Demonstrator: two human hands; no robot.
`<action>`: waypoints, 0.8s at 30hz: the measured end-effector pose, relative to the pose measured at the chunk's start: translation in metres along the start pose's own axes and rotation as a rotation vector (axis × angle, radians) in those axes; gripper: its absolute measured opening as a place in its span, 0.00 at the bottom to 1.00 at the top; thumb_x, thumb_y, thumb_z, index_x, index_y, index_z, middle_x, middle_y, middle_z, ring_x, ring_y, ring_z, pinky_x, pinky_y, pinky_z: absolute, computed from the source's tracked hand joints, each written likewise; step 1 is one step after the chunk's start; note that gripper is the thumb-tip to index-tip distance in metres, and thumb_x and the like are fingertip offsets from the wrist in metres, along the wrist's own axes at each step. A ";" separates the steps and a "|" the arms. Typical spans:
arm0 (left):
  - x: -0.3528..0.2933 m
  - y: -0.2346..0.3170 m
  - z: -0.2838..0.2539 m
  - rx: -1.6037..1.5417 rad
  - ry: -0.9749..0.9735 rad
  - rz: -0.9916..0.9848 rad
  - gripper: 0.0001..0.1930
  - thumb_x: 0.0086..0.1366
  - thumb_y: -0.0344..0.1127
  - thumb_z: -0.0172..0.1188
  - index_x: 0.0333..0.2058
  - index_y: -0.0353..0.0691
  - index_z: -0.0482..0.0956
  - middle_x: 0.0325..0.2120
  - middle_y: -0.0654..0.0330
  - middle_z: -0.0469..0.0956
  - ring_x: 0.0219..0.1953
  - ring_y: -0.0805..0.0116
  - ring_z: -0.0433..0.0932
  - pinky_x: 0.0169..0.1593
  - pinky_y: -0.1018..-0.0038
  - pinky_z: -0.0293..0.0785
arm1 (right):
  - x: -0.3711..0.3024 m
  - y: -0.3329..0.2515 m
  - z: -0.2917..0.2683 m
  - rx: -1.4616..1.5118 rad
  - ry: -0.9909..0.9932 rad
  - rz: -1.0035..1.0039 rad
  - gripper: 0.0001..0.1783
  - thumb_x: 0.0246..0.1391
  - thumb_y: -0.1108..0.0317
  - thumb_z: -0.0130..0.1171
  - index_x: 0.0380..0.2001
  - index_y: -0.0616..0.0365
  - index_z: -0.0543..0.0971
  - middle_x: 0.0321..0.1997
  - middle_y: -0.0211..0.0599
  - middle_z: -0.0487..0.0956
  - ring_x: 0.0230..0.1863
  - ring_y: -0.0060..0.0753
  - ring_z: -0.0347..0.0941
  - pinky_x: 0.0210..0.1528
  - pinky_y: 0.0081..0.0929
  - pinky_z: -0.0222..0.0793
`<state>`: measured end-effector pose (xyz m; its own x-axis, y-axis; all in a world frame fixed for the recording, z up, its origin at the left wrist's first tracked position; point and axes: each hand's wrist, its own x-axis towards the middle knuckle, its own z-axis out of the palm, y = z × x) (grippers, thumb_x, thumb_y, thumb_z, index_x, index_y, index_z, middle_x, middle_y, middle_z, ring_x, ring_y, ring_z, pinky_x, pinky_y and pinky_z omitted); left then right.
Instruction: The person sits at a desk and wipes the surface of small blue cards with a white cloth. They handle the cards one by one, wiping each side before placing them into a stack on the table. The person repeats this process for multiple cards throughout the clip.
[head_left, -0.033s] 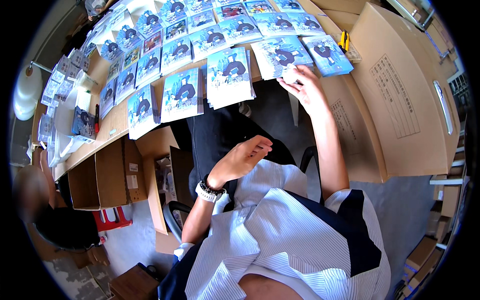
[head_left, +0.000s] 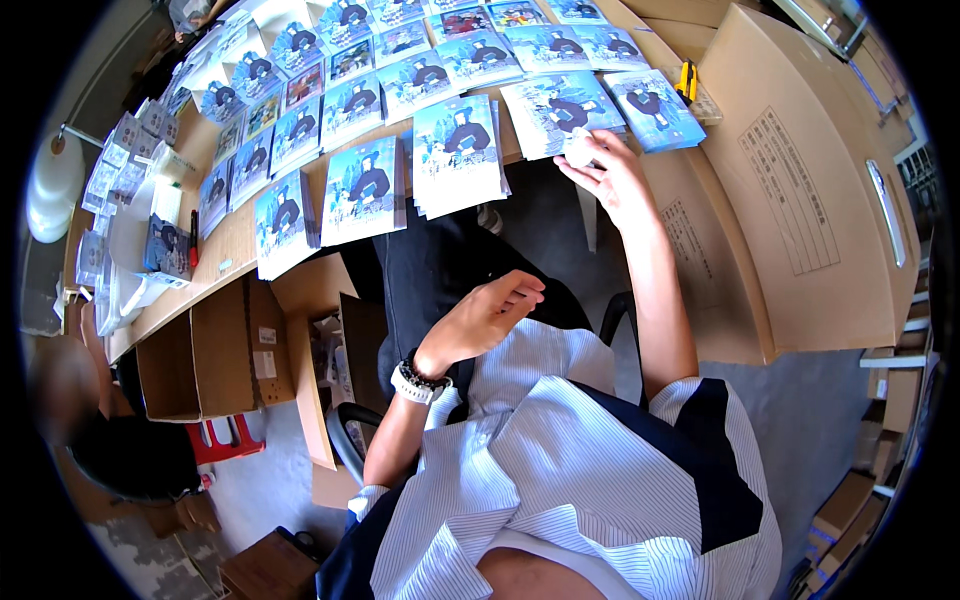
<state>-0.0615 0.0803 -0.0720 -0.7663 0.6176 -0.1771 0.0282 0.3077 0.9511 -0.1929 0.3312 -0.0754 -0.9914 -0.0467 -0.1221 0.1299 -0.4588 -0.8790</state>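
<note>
My right hand [head_left: 622, 182] reaches to the table's near edge, its fingers closed around a small white roundish thing [head_left: 578, 150] whose kind I cannot make out. It is at the lower edge of a stack of blue illustrated cards or booklets [head_left: 563, 108]. Beside that lies another such stack [head_left: 655, 108] on the right. My left hand [head_left: 485, 318] hovers over my lap with its fingers loosely curled together; nothing shows in them. More stacks of the same print [head_left: 365, 188] stand along the near edge, among them a tall one [head_left: 460, 150] left of my right hand.
Rows of similar prints cover the wooden table [head_left: 225, 262]. A yellow cutter [head_left: 687, 82] lies at the right, by a large cardboard box [head_left: 800, 190]. Clear small cases [head_left: 125, 150] and a red pen [head_left: 194, 235] are left. An open carton [head_left: 225, 350] and another person [head_left: 120, 440] are lower left.
</note>
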 end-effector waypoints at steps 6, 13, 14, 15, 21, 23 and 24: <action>0.003 0.002 0.003 0.018 -0.040 0.013 0.13 0.76 0.35 0.50 0.54 0.38 0.75 0.48 0.53 0.81 0.52 0.61 0.81 0.55 0.68 0.76 | -0.008 -0.023 0.010 -0.117 -0.054 0.070 0.20 0.66 0.62 0.58 0.54 0.61 0.71 0.50 0.46 0.77 0.51 0.54 0.81 0.56 0.43 0.79; 0.002 0.002 0.003 0.015 -0.090 0.033 0.13 0.75 0.31 0.51 0.54 0.36 0.75 0.49 0.54 0.80 0.53 0.63 0.80 0.55 0.69 0.75 | 0.013 0.009 -0.001 -0.120 -0.039 -0.069 0.14 0.67 0.63 0.57 0.49 0.61 0.75 0.48 0.39 0.79 0.49 0.36 0.80 0.56 0.38 0.77; 0.002 0.004 0.001 0.016 -0.088 0.030 0.13 0.75 0.31 0.51 0.54 0.36 0.75 0.50 0.54 0.80 0.53 0.64 0.80 0.55 0.69 0.75 | 0.010 0.012 0.000 -0.149 -0.032 -0.095 0.14 0.67 0.63 0.57 0.49 0.61 0.75 0.47 0.39 0.79 0.49 0.34 0.80 0.56 0.38 0.77; 0.004 0.001 -0.001 -0.053 -0.065 0.042 0.13 0.75 0.31 0.51 0.54 0.35 0.74 0.50 0.54 0.79 0.53 0.64 0.79 0.55 0.70 0.74 | 0.007 0.014 0.000 -0.176 -0.024 -0.121 0.14 0.67 0.63 0.57 0.49 0.61 0.75 0.47 0.38 0.79 0.48 0.33 0.80 0.55 0.37 0.78; 0.041 0.006 0.004 -0.550 0.185 0.096 0.28 0.76 0.50 0.50 0.65 0.36 0.63 0.59 0.55 0.71 0.60 0.65 0.73 0.61 0.69 0.69 | -0.047 0.026 -0.004 -0.130 0.017 -0.196 0.11 0.67 0.66 0.57 0.45 0.64 0.77 0.42 0.32 0.80 0.44 0.22 0.76 0.50 0.22 0.71; 0.072 0.006 0.019 -0.743 0.316 0.144 0.31 0.75 0.53 0.51 0.66 0.37 0.61 0.62 0.55 0.69 0.62 0.65 0.70 0.64 0.67 0.65 | -0.065 0.035 -0.010 -0.174 0.012 -0.232 0.10 0.67 0.68 0.57 0.45 0.64 0.77 0.42 0.32 0.80 0.44 0.21 0.76 0.50 0.21 0.70; 0.089 0.003 0.026 -0.874 0.368 0.141 0.30 0.75 0.52 0.51 0.64 0.36 0.63 0.60 0.56 0.71 0.62 0.66 0.70 0.65 0.65 0.63 | -0.074 0.039 -0.016 -0.211 0.011 -0.270 0.09 0.67 0.69 0.57 0.44 0.64 0.77 0.42 0.31 0.79 0.44 0.19 0.75 0.48 0.20 0.69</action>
<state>-0.1131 0.1547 -0.0911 -0.9502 0.2961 -0.0972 -0.2392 -0.4929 0.8366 -0.1144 0.3310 -0.1085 -0.9903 0.0614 0.1246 -0.1363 -0.2592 -0.9562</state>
